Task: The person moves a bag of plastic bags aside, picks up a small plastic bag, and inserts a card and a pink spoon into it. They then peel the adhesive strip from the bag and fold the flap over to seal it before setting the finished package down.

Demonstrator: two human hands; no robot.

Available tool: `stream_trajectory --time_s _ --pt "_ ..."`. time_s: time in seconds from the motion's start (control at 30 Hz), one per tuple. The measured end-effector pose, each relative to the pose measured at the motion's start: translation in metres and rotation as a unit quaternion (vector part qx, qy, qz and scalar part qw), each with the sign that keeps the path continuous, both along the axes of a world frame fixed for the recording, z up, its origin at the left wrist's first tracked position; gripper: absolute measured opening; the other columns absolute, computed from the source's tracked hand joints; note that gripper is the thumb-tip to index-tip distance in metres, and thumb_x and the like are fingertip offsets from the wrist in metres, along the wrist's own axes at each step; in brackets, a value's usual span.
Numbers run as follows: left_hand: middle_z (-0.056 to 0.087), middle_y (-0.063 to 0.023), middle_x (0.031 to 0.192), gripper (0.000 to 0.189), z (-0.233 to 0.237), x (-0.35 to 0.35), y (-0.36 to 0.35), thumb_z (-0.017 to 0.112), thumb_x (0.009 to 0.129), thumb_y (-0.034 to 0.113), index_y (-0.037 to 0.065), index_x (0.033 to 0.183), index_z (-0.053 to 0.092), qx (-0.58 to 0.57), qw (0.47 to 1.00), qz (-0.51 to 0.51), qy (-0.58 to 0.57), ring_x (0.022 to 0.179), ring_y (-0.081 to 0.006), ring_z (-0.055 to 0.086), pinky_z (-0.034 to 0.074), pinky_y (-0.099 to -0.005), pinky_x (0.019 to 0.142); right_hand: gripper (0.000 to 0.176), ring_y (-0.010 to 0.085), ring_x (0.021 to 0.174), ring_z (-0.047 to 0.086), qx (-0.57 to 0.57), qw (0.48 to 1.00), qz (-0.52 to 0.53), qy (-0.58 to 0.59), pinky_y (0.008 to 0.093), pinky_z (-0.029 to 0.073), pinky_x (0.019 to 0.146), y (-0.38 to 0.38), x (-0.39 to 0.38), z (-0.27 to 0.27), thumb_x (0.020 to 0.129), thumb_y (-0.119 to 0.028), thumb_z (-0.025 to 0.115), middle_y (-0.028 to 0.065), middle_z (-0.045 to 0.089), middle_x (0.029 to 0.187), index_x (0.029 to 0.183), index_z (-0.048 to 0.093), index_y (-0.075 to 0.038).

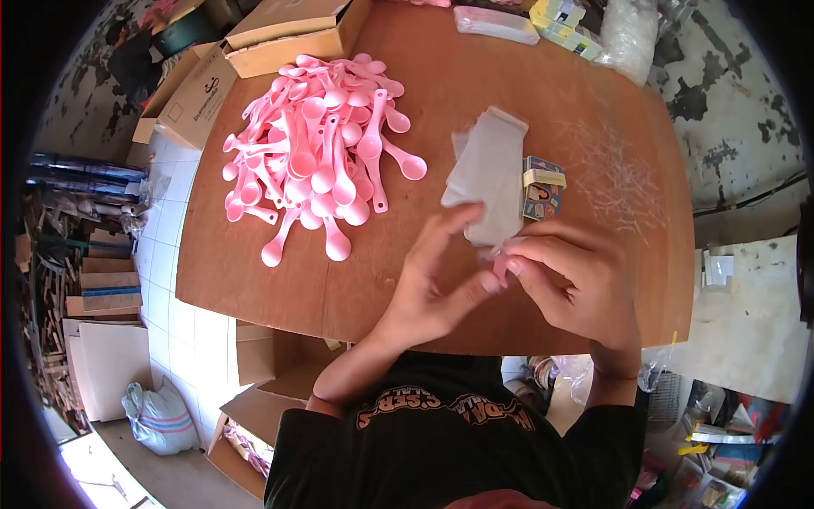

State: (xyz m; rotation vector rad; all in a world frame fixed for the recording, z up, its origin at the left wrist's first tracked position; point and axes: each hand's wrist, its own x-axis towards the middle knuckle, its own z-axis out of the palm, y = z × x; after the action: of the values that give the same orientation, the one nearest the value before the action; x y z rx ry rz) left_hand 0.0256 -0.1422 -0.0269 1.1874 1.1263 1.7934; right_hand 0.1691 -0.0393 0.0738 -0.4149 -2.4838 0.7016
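Note:
My right hand (570, 270) is closed in a pinch near the front of the table, thumb against fingers. A small pinkish bit shows at its fingertips, too small to name. Close on its left is my left hand (438, 284), fingers apart, its thumb tip near the right hand's pinch. Just beyond both hands lies a stack of clear plastic bags (496, 170), loosely fanned. Beside the stack, a banded bundle of printed cards (543, 199) rests on the table. A large heap of pink measuring spoons (318, 140) is spread to the left.
The brown table (398, 288) carries thin clear strips (615, 174) at right. Along its far side are a cardboard box (292, 42), a clear-wrapped pack (496, 25) and yellow bundles (566, 30). An open carton (284, 365) stands below the front edge. At far left, a person is partly visible.

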Motion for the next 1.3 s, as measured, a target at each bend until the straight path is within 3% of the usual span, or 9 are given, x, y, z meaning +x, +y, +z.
stream_trajectory --time_s 0.03,0.2,0.3,0.43,0.6,0.7,0.8,1.13,1.3 --pt "0.055 -0.0130 0.122 0.052 0.005 0.003 -0.002 0.071 0.083 0.009 -0.001 0.129 0.049 -0.009 0.999 -0.028 -0.026 0.113 -0.0201 0.053 0.042 -0.0332 0.096 0.009 0.0215 0.064 0.062 -0.017 1.000 0.002 -0.006 0.0316 0.049 0.055 -0.002 -0.003 0.004 0.078 -0.005 0.070 0.0071 0.066 0.079 0.086 0.068 -0.003" --pt "0.068 -0.0091 0.097 0.032 0.008 0.010 -0.006 0.065 0.089 0.007 -0.002 0.120 0.060 -0.011 0.994 -0.037 -0.098 0.084 -0.0124 0.063 0.050 -0.0257 0.076 0.010 0.0184 0.067 0.066 -0.071 0.996 -0.011 -0.051 0.0273 0.051 0.058 -0.002 -0.002 0.003 0.078 0.001 0.069 0.0103 0.067 0.078 0.088 0.069 0.001" --pt "0.071 -0.0070 0.084 0.022 0.008 0.006 -0.007 0.056 0.095 0.008 -0.003 0.113 0.065 -0.056 0.998 0.025 -0.012 0.072 -0.0041 0.059 0.049 -0.0218 0.064 0.011 0.0176 0.066 0.065 -0.059 0.997 -0.025 -0.042 0.0272 0.050 0.057 -0.004 -0.004 0.001 0.077 -0.001 0.072 0.0093 0.066 0.077 0.088 0.069 0.000" --pt "0.069 -0.0056 0.081 0.024 0.019 0.006 -0.014 0.056 0.094 0.006 -0.002 0.115 0.064 -0.087 0.996 0.021 -0.009 0.069 -0.0037 0.058 0.049 -0.0217 0.061 0.016 0.0185 0.063 0.062 0.061 0.997 -0.038 0.017 0.0292 0.048 0.053 -0.001 -0.011 -0.003 0.073 -0.003 0.076 0.0066 0.063 0.078 0.087 0.069 -0.002" --pt "0.065 -0.0080 0.071 0.031 0.021 0.005 -0.014 0.058 0.090 0.002 -0.003 0.121 0.060 -0.076 0.990 0.034 0.109 0.060 -0.0063 0.059 0.047 -0.0229 0.051 0.016 0.0188 0.063 0.059 0.166 0.986 -0.017 0.007 0.0312 0.046 0.053 0.003 -0.011 -0.007 0.069 -0.006 0.075 0.0034 0.058 0.077 0.083 0.067 -0.005" --pt "0.067 -0.0101 0.077 0.036 0.034 0.006 -0.018 0.056 0.089 0.001 -0.006 0.125 0.055 -0.118 0.979 0.017 0.165 0.066 -0.0104 0.062 0.052 -0.0247 0.062 0.018 0.0177 0.066 0.057 0.254 0.967 -0.025 -0.011 0.0313 0.044 0.053 0.000 -0.011 -0.015 0.064 -0.008 0.073 0.0015 0.053 0.076 0.081 0.066 -0.005" --pt "0.067 -0.0126 0.077 0.042 0.037 0.011 -0.019 0.057 0.086 -0.001 -0.006 0.127 0.053 -0.143 0.975 -0.001 0.167 0.068 -0.0139 0.065 0.054 -0.0274 0.064 0.021 0.0170 0.065 0.055 0.322 0.946 -0.032 0.003 0.0303 0.041 0.052 0.002 -0.012 -0.032 0.057 -0.009 0.069 0.0016 0.052 0.074 0.076 0.063 -0.004" --pt "0.067 -0.0120 0.076 0.045 0.024 0.002 -0.016 0.047 0.085 -0.008 -0.005 0.130 0.052 -0.093 0.978 -0.040 0.184 0.071 -0.0117 0.065 0.052 -0.0249 0.068 0.017 0.0211 0.058 0.055 0.129 0.985 -0.068 0.096 0.0325 0.043 0.046 0.010 -0.007 -0.043 0.057 0.003 0.066 0.0037 0.052 0.067 0.069 0.057 -0.005" --pt "0.069 -0.0130 0.077 0.047 0.014 0.006 -0.015 0.049 0.084 -0.009 -0.001 0.130 0.054 -0.076 0.992 -0.023 0.103 0.069 -0.0130 0.066 0.051 -0.0248 0.067 0.011 0.0164 0.063 0.057 -0.009 0.990 -0.070 0.124 0.0273 0.045 0.054 0.020 -0.006 -0.039 0.066 0.002 0.067 0.0048 0.057 0.071 0.073 0.061 -0.003"
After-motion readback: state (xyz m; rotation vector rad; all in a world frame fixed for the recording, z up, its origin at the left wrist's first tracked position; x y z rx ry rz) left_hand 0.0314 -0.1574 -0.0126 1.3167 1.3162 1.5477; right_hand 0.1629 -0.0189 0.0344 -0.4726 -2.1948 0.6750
